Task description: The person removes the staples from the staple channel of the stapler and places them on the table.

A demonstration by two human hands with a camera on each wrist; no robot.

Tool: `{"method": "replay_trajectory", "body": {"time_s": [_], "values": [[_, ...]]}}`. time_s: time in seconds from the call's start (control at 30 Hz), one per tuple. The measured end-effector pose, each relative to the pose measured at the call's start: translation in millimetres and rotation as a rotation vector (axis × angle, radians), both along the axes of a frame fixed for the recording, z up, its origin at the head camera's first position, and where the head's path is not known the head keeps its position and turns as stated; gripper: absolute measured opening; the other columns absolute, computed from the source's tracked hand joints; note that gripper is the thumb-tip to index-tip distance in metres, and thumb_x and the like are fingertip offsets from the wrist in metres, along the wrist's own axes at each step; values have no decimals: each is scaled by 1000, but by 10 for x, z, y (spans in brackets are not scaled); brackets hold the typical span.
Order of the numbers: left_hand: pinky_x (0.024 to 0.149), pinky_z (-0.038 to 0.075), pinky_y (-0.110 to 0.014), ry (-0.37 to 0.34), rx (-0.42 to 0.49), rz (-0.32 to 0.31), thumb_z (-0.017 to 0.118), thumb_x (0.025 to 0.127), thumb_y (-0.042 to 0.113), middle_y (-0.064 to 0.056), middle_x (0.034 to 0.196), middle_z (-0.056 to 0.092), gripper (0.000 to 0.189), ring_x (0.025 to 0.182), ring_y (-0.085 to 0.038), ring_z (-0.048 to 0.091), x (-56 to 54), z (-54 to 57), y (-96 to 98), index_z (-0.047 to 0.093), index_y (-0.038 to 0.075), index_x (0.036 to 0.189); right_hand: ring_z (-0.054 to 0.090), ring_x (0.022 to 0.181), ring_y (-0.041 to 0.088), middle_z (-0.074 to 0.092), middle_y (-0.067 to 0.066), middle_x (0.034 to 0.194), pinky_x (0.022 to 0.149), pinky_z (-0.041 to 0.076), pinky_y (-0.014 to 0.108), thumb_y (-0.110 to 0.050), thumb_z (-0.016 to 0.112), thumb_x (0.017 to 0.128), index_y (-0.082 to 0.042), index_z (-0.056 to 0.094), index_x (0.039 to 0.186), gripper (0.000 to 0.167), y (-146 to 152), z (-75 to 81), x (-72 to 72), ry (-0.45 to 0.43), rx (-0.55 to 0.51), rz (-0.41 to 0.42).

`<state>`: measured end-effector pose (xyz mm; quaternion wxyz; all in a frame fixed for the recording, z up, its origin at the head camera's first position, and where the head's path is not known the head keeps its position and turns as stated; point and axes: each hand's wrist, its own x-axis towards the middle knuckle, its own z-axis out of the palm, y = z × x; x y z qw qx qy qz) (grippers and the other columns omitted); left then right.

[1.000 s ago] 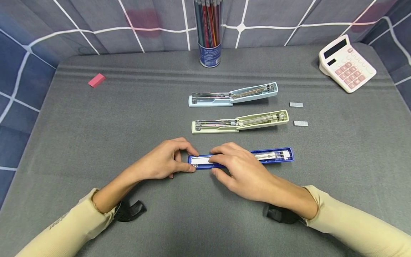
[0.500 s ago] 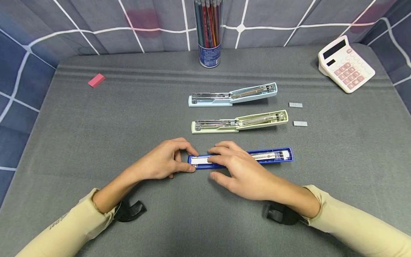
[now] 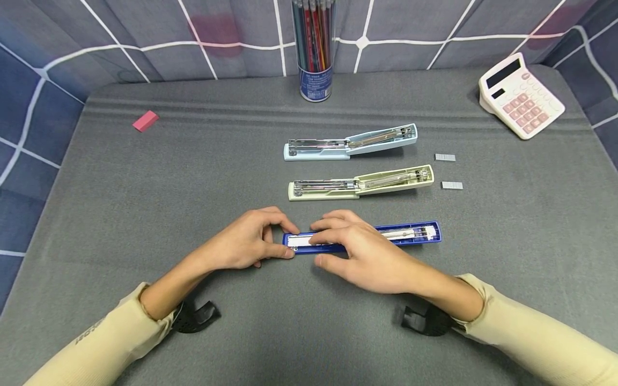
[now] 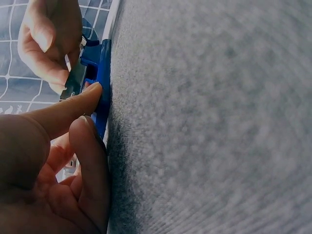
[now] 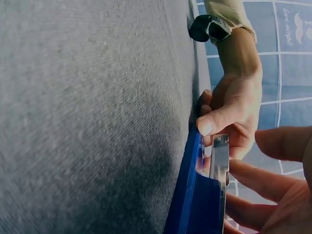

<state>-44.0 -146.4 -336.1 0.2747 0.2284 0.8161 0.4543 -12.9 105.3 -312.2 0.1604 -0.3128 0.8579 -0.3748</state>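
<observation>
A blue stapler (image 3: 410, 235) lies opened out flat, its cover swung back to the right. My left hand (image 3: 248, 241) grips its left end, thumb at the near edge and index finger at the far edge. In the left wrist view that thumb presses along the blue base (image 4: 104, 68). Over the stapler's middle, my right hand (image 3: 369, 257) reaches with fingers extended, their tips at the metal staple channel (image 5: 221, 156). The right thumb stands apart from the stapler. Part of the channel and the hinge are hidden under the right hand.
Behind lie a pale green stapler (image 3: 323, 196) and a light blue stapler (image 3: 316, 156), both opened out. Two staple strips, the nearer strip (image 3: 451, 185) and farther strip (image 3: 444, 157), lie to their right. Farther out are a pencil tin (image 3: 316, 84), calculator (image 3: 523, 99) and pink block (image 3: 145, 121).
My right hand has slid slightly left along the blue stapler, its fingertips closer to the left hand. The left hand and the stapler have stayed in place.
</observation>
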Motion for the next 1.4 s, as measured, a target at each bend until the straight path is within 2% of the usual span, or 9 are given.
{"method": "replay_trajectory", "body": {"time_s": [0.13, 0.27, 0.63, 0.83, 1.0, 1.2, 1.4], "values": [[37, 50, -32, -9, -2, 4, 82, 83, 12, -2, 99, 59, 27, 48, -17, 53, 2, -3, 7, 70, 9, 107, 45, 129, 22, 60, 6, 131, 108, 40, 48, -20, 69, 93, -11, 73, 108, 18, -3, -10, -4, 43, 37, -30], [37, 50, -32, -12, -2, 6, 82, 82, 11, -2, 99, 60, 27, 48, -17, 53, 0, 1, 3, 71, 9, 107, 45, 129, 22, 60, 8, 130, 107, 40, 48, -21, 69, 93, -12, 72, 103, 14, -32, -16, -7, 59, 71, -26], [37, 51, -32, -11, 3, 6, 82, 82, 10, -2, 98, 60, 27, 49, -17, 53, -8, 4, -1, 71, 9, 106, 38, 135, 20, 57, 7, 135, 112, 35, 45, -23, 69, 93, -11, 72, 106, 18, -31, 5, -34, -24, 57, -15], [38, 51, -32, -21, 1, 10, 82, 82, 10, -2, 99, 60, 27, 49, -18, 53, -5, 4, -3, 71, 9, 107, 39, 135, 24, 60, 8, 131, 111, 35, 49, -22, 67, 94, -10, 72, 104, 17, -47, 10, -33, 1, 58, -12], [38, 51, -32, -22, 0, 10, 82, 82, 10, -2, 100, 60, 27, 49, -18, 53, -5, 1, 0, 71, 9, 106, 39, 135, 24, 60, 9, 131, 111, 36, 49, -23, 66, 95, -10, 72, 103, 16, -70, 14, -14, -13, 68, -15], [37, 51, -32, -20, 5, 5, 82, 82, 10, -2, 100, 60, 27, 49, -18, 53, -9, -5, 2, 71, 9, 106, 39, 136, 24, 60, 7, 132, 112, 35, 48, -22, 66, 95, -11, 71, 104, 15, -43, -16, -6, -29, 20, -27], [38, 51, -32, -23, 6, 2, 82, 82, 10, -2, 102, 60, 27, 49, -17, 53, -14, -2, 0, 71, 9, 106, 45, 131, 24, 63, 3, 125, 111, 37, 43, -19, 68, 93, -11, 71, 100, 11, -53, -32, -11, -11, -78, -47]]}}
